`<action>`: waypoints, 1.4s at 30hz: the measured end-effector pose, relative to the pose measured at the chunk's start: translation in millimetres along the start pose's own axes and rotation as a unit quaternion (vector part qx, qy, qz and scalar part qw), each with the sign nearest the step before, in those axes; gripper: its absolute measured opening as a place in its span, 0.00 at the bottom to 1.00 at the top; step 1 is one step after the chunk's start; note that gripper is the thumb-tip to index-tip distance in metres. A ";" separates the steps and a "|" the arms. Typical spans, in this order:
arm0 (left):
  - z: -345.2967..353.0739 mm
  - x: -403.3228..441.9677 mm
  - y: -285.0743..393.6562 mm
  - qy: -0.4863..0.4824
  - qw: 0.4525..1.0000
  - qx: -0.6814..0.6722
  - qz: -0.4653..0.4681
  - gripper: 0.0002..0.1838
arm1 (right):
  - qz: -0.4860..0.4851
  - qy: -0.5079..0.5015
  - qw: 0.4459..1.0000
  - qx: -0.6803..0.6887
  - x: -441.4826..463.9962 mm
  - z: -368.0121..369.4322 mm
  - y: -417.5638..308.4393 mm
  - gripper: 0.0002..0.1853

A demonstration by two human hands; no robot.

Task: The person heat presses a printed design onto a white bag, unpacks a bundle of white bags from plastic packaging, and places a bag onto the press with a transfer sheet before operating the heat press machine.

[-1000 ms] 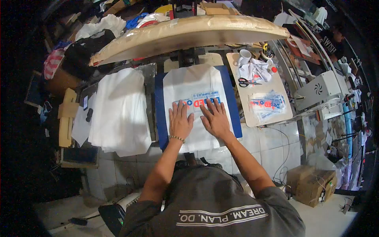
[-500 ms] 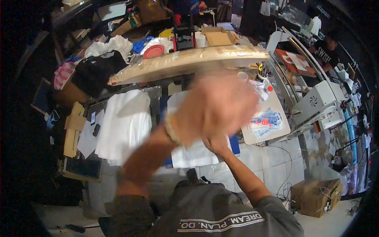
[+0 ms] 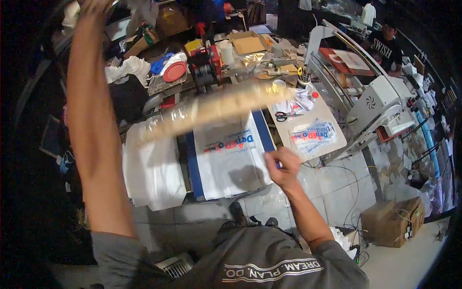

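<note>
My left arm is raised high on the left, and my left hand (image 3: 94, 6) is smeared by motion at the top edge; its fingers cannot be made out. My right hand (image 3: 284, 166) is closed, with curled fingers, at the right edge of the blue board (image 3: 263, 130); what it grips, if anything, is hidden. A white bag (image 3: 231, 168) with blue and red print lies on that board. Above its far part hangs a long tan padded panel (image 3: 216, 108), blurred and tilted, which hides the bag's far end.
White sheets (image 3: 151, 168) are stacked left of the board. To its right, a tan board (image 3: 284, 132) bears scissors (image 3: 284, 116), cloth, a cup and printed plastic (image 3: 313, 136). A white machine (image 3: 378, 101) stands farther right, with another person (image 3: 385, 48) behind it. A carton (image 3: 392, 221) sits lower right.
Both hands have left the bag's print. My left hand has swung up and far left; my right hand has moved right and curled. The padded panel now appears lower and more tilted, and the view has shifted.
</note>
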State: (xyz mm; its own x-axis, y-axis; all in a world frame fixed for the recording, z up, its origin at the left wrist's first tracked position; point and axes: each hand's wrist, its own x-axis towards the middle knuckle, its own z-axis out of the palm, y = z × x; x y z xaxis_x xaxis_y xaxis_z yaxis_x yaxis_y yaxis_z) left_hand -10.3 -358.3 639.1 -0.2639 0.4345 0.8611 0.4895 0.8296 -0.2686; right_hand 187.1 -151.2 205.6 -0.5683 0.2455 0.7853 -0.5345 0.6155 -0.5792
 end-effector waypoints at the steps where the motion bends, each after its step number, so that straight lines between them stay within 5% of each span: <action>1: -22.4 -42.9 26.6 -0.006 0.996 -0.092 -0.001 0.29 | -0.037 0.038 0.999 0.000 9.3 -19.4 -13.4 0.08; 2: -42.2 -89.6 51.2 -0.013 0.983 -0.182 -0.005 0.15 | -0.036 0.038 0.999 0.001 20.2 -33.1 -29.7 0.08; 5: -56.7 -234.6 120.5 -0.194 0.891 -0.408 0.031 0.17 | -0.086 0.080 0.983 0.144 36.3 -51.2 -55.5 0.10; 8: -2.5 -378.8 188.2 -0.433 0.712 -0.547 -0.083 0.20 | -0.069 -0.102 0.983 0.138 38.2 -29.7 -62.3 0.11; 11: 25.9 -460.2 221.5 -0.441 0.779 -0.428 -0.128 0.23 | -0.051 -0.232 0.963 0.128 0.8 23.4 -50.8 0.14; 13: 28.2 -466.8 219.4 -0.362 0.834 -0.397 -0.125 0.24 | -0.064 -0.306 0.942 0.123 -32.1 46.5 -38.0 0.15; 15: 24.3 -466.3 216.2 -0.329 0.870 -0.349 -0.118 0.23 | 0.028 -0.351 0.920 0.174 -50.7 61.4 -26.3 0.18; 23: 24.0 -461.3 219.9 -0.351 0.832 -0.383 -0.192 0.23 | 0.055 -0.355 0.924 0.131 -36.1 52.4 -37.2 0.18; 26: 22.4 -467.4 220.5 -0.259 0.861 -0.398 -0.182 0.22 | 0.064 -0.357 0.920 0.148 -38.4 52.8 -35.2 0.18; 28: 24.6 -473.4 209.2 -0.229 0.773 -0.545 -0.231 0.16 | 0.097 -0.351 0.918 0.159 -38.9 54.4 -34.4 0.19; 29: 26.9 -476.3 195.6 -0.223 0.779 -0.538 -0.232 0.16 | 0.087 -0.353 0.917 0.165 -39.7 55.7 -34.2 0.19; 30: 28.4 -480.0 177.5 -0.178 0.724 -0.584 -0.320 0.12 | 0.129 -0.323 0.923 0.165 -41.3 56.4 -35.1 0.18; 32: 39.3 -484.1 134.4 -0.098 0.652 -0.561 -0.500 0.05 | 0.163 -0.292 0.927 0.170 -39.8 59.4 -38.7 0.17; 33: 62.0 -508.4 102.0 -0.084 0.672 -0.481 -0.557 0.07 | 0.165 -0.326 0.920 0.140 -37.2 58.3 -42.7 0.16; 35: 80.7 -551.6 28.5 -0.116 0.846 -0.171 -0.491 0.20 | 0.165 -0.365 0.910 0.111 -38.8 56.4 -46.3 0.15; 37: 83.4 -614.2 -25.5 -0.120 0.835 0.030 -0.535 0.34 | 0.065 -0.440 0.895 -0.006 -36.9 61.1 -46.1 0.15; 40: 63.6 -694.4 -67.3 -0.091 0.753 0.247 -0.604 0.47 | 0.086 -0.439 0.894 0.005 -33.6 68.2 -52.8 0.15; 41: 60.2 -695.7 -66.7 -0.090 0.753 0.246 -0.604 0.47 | 0.104 -0.442 0.891 0.003 -33.0 69.0 -53.0 0.15; 42: 57.4 -696.1 -67.9 -0.025 0.654 0.075 -0.752 0.46 | 0.119 -0.455 0.882 0.007 -30.8 68.3 -53.9 0.16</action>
State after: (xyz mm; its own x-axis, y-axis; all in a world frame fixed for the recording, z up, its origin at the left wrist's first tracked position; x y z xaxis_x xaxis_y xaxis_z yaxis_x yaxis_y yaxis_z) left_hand 92.5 -697.0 33.1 -0.3813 -0.9057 0.1852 -0.4417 0.3545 0.8241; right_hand 190.7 -243.1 197.8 -0.9290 -0.3410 0.1437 -0.3366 0.6174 -0.7110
